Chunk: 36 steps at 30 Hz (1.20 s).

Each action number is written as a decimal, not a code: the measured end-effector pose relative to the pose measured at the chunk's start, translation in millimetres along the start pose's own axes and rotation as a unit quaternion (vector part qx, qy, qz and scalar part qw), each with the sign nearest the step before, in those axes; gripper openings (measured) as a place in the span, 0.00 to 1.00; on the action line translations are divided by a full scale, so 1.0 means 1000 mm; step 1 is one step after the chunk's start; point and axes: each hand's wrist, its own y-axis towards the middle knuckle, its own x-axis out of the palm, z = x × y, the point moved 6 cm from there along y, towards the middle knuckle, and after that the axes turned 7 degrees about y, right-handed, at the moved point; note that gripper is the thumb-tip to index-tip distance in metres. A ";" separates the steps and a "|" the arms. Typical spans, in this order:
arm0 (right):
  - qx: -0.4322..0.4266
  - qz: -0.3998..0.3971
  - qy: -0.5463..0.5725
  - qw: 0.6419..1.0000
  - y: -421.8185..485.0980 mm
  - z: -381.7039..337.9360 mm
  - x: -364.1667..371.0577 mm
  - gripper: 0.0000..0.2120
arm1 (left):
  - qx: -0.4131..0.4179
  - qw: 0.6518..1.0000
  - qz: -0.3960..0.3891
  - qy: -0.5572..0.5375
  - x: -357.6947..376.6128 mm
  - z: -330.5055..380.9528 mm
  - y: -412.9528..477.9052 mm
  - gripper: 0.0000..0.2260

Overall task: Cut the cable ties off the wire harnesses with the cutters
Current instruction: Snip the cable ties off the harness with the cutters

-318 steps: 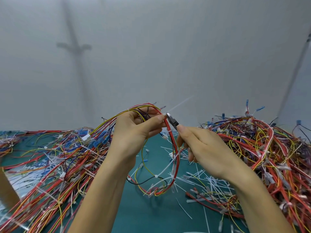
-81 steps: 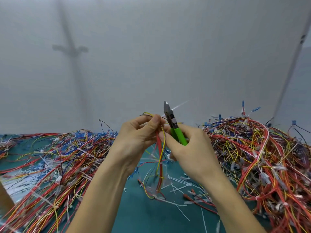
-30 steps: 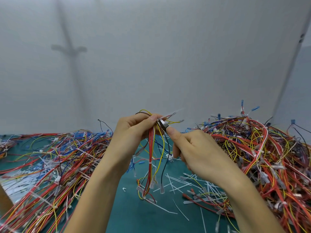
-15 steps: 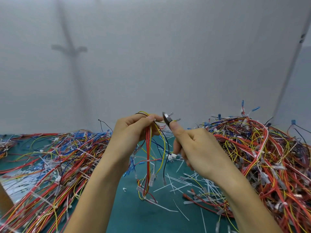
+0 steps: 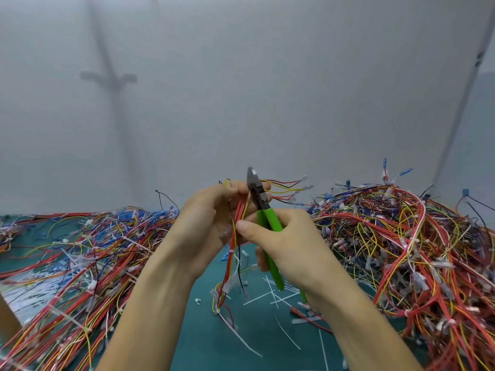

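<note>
My left hand grips a bundle of red, yellow and black wires, the wire harness, held upright above the green mat. Its terminal ends fan out to the right past my fingers. My right hand holds the green-handled cutters with the metal jaws pointing up, just right of the bundle. The right thumb presses against the wires. A white cable tie is still on the hanging lower end of the harness.
A big tangle of wire harnesses is heaped at the right, another pile spreads at the left. Cut white tie pieces lie on the green mat between them. A grey wall stands behind.
The cutters have swung from pointing at the bundle's top to upright, green handles now showing. My right thumb has moved onto the wires. The harness hangs straighter.
</note>
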 end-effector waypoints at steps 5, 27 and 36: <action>-0.063 0.053 0.020 0.996 0.005 -0.006 -0.010 0.10 | -0.022 1.000 0.016 0.016 -0.010 0.001 0.000 0.12; -0.098 0.131 -0.007 0.987 0.010 -0.006 -0.044 0.08 | 0.050 0.708 0.271 0.651 -0.065 0.033 -0.018 0.13; -0.106 0.111 -0.045 0.987 0.010 -0.005 -0.040 0.06 | 0.015 0.852 -0.006 0.523 0.002 0.004 -0.015 0.12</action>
